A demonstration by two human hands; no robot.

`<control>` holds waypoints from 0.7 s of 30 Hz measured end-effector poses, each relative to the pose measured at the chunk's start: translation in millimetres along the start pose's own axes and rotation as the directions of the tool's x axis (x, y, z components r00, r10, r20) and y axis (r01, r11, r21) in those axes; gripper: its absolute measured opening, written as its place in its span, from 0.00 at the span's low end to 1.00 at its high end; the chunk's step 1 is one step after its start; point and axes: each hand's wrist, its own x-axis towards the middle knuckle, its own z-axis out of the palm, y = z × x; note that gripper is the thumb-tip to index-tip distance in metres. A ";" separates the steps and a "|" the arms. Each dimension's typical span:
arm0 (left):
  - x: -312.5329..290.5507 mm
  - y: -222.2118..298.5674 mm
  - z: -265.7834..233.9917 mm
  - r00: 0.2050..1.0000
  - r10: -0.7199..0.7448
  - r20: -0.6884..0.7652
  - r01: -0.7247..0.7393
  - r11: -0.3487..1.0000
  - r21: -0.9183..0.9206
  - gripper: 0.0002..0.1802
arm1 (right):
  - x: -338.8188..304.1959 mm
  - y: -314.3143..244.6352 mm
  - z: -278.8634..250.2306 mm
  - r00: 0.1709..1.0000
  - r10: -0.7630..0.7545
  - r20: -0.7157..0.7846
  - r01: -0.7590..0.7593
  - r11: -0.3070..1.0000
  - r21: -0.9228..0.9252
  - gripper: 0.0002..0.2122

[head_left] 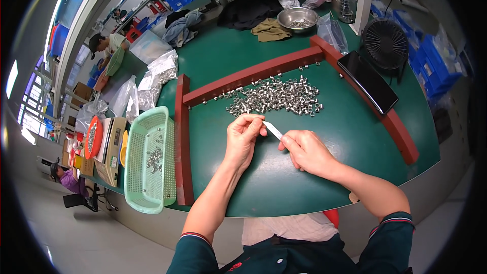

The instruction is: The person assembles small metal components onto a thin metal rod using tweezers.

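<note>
My left hand (242, 139) is closed in a pinch, thumb against fingertips. What it holds is too small and covered to make out. My right hand (309, 153) grips a slim white pen-like tool (274, 131), whose far end reaches the fingertips of my left hand. Just beyond both hands lies a loose heap of small shiny metal rings (276, 96) on the green tabletop (264, 177). To my left stands a light green plastic basket (133, 162), with a smaller group of metal pieces (154, 159) on its bottom.
A dark red frame (253, 75) borders the heap on three sides. A black phone (368, 82) lies on its right bar, beside a black fan (384, 44). Farther back are a metal bowl (298, 19) and cloths (271, 29). Plastic bags (157, 78) and a scale (112, 152) sit left. Two people work beyond.
</note>
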 end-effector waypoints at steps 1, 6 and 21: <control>0.1 -0.5 0.4 1.000 0.000 0.000 0.000 1.000 0.002 0.06 | -0.6 0.6 0.5 1.000 -0.001 0.000 0.001 1.000 0.001 0.14; 0.4 -1.9 1.0 0.997 0.071 -0.019 -0.068 0.989 0.133 0.04 | -4.0 -2.3 4.6 0.968 0.173 0.185 -0.242 0.843 0.480 0.14; 2.4 0.3 2.1 0.959 0.271 0.085 -0.284 0.906 0.315 0.04 | -1.2 1.4 -15.6 0.819 0.050 0.571 -0.569 0.197 0.799 0.14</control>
